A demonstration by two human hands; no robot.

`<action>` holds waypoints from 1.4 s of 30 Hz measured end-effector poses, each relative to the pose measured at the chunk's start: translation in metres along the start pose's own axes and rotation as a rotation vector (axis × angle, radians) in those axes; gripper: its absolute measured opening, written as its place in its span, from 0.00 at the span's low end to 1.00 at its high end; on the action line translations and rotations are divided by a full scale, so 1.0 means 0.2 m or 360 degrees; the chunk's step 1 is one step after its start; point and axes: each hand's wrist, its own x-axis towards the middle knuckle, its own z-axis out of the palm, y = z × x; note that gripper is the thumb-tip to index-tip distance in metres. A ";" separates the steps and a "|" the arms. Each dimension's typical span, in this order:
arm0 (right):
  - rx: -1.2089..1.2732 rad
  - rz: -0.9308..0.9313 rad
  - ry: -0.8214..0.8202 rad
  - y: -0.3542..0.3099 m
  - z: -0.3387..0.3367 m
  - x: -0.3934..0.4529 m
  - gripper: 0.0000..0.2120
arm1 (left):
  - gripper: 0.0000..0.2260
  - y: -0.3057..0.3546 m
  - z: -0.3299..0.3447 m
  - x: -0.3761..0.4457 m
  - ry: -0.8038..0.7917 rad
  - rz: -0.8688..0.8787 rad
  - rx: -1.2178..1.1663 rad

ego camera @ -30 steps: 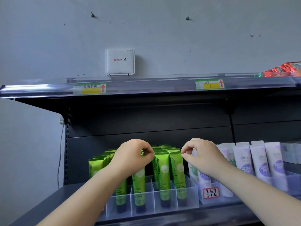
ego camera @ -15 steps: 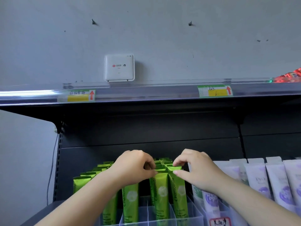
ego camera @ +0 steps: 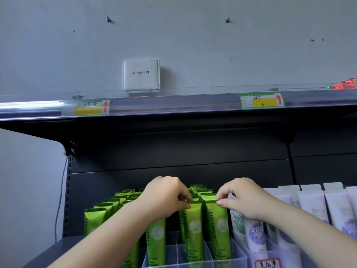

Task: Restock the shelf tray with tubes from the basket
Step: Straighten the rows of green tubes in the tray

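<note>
Green Chamomile tubes [ego camera: 219, 227] stand upright in rows inside a clear divided shelf tray [ego camera: 238, 257] at the bottom middle. My left hand [ego camera: 166, 196] pinches the top seam of one front green tube [ego camera: 192, 227]. My right hand [ego camera: 245, 197] pinches the top seam of the neighbouring front tube on its right. Both forearms reach in from the bottom edge. The basket is out of view.
White and purple tubes [ego camera: 340, 207] fill a tray to the right. A clear-fronted upper shelf [ego camera: 173, 105] with yellow price labels hangs overhead. A white wall box [ego camera: 141, 74] sits above it. Red packets [ego camera: 347, 85] lie at the upper shelf's right end.
The view has risen and closed in, so the tray sits lower in frame. My right hand moved left from the white tubes onto a green tube's top. My left hand stays on the green tubes.
</note>
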 end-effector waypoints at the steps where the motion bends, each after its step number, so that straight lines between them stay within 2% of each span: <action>1: -0.0021 -0.0001 0.0023 0.00 -0.01 0.00 0.09 | 0.11 -0.01 0.00 0.00 -0.0002 -0.0008 -0.0002; 8: 0.0054 0.0125 0.0113 0.05 0.03 -0.03 0.06 | 0.08 -0.05 -0.01 -0.01 -0.0026 -0.0075 -0.0084; 14: 0.0068 0.0086 0.0129 0.02 0.02 -0.06 0.07 | 0.08 -0.05 -0.01 -0.01 -0.0068 -0.0110 -0.0116; 17: 0.0158 0.0044 0.0116 0.00 0.00 -0.06 0.04 | 0.08 -0.06 -0.01 -0.01 -0.0091 -0.0103 -0.0104; 23: 0.0401 0.0060 0.0213 -0.01 -0.06 0.00 0.06 | 0.07 -0.10 -0.05 0.02 -0.0094 -0.0147 -0.0196; 27: 0.0194 0.0103 0.0138 0.01 -0.08 0.09 0.06 | 0.06 -0.13 -0.08 0.10 -0.0093 -0.0159 -0.0201; 35: -0.0266 0.0073 -0.0252 0.02 -0.01 0.24 0.12 | 0.09 -0.10 -0.04 0.24 -0.0356 -0.0037 -0.0077; 42: -0.0262 0.0020 -0.0210 0.04 0.03 0.28 0.07 | 0.10 -0.09 0.03 0.28 -0.0514 0.0049 0.0030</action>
